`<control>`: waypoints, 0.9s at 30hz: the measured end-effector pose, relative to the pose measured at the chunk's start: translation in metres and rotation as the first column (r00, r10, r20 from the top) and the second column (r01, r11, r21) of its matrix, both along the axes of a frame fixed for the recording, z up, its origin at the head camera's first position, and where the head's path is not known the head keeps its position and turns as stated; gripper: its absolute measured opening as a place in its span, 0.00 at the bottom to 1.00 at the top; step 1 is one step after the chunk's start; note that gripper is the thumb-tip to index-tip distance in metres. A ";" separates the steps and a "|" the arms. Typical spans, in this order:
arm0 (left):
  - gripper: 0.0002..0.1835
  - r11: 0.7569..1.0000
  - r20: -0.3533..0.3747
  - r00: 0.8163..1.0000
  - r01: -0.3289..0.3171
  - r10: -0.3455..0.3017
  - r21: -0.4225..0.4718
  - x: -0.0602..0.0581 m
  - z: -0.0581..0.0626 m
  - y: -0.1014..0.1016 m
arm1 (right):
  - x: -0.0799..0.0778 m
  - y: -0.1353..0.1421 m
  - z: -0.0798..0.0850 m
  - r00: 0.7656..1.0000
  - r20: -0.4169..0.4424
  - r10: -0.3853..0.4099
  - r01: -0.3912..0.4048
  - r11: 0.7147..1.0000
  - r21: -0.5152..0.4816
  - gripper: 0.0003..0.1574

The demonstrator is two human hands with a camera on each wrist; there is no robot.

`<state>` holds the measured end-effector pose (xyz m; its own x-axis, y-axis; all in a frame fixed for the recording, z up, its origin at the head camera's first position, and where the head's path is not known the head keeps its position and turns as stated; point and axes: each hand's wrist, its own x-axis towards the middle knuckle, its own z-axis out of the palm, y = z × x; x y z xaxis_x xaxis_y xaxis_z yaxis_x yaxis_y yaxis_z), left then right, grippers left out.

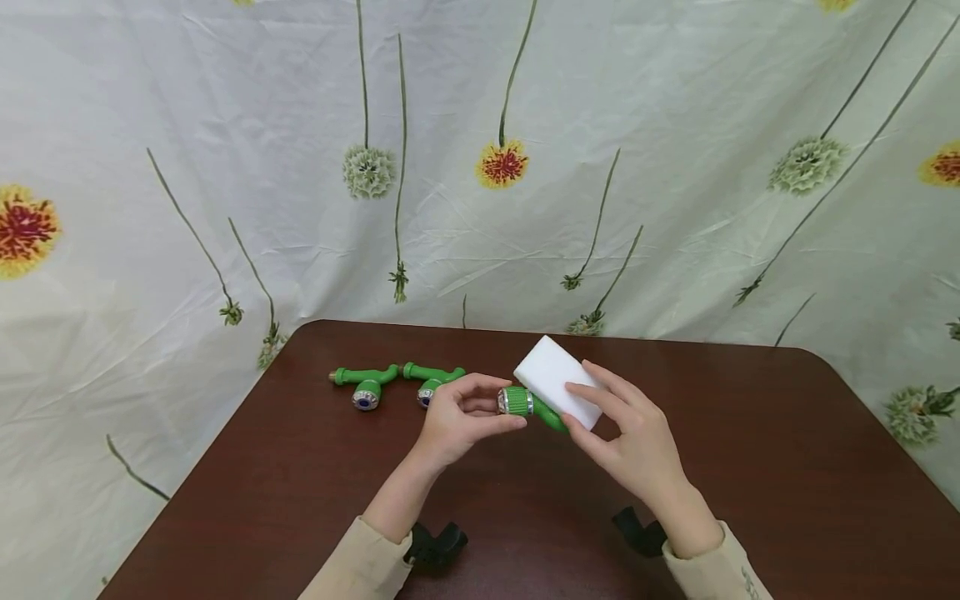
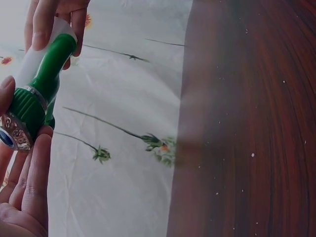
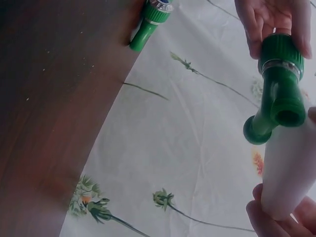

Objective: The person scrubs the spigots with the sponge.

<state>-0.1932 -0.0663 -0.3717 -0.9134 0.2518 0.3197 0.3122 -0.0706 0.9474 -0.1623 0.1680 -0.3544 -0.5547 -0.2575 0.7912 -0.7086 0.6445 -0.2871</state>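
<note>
A green plastic tap [image 1: 517, 401] with a ribbed, chrome-trimmed knob is held over the table. My left hand [image 1: 455, 419] grips it by the knob, fingers behind and thumb in front. In the left wrist view, a blue-centred cap [image 2: 7, 137] shows at the knob's end. My right hand [image 1: 637, 437] pinches a white sponge block [image 1: 553, 373] between thumb and fingers. The sponge lies along the tap's green body [image 2: 53, 66], and its far side is hidden. In the right wrist view, the tap's round open end [image 3: 289, 116] faces the camera.
Two more green taps, one at the left [image 1: 366, 385] and one partly behind my left hand [image 1: 429, 377], lie on the dark wooden table [image 1: 750, 433]. A flower-printed white cloth [image 1: 450, 225] hangs behind the table's back edge. Black mounts [image 1: 438, 546] sit by both wrists.
</note>
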 end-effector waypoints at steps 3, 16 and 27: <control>0.22 1.000 0.020 1.000 -0.021 0.021 0.001 -0.001 -0.001 -0.001 | -0.002 0.002 0.000 0.999 0.008 -0.037 0.037 0.999 -0.018 0.18; 0.19 0.977 0.124 0.969 -0.214 0.213 -0.007 -0.011 -0.017 -0.001 | -0.005 0.006 -0.003 0.999 -0.010 -0.053 0.052 0.997 -0.063 0.17; 0.21 0.947 0.186 0.932 -0.289 0.312 -0.140 -0.019 -0.042 -0.005 | -0.006 0.006 -0.004 0.999 0.008 -0.050 0.051 0.996 -0.075 0.18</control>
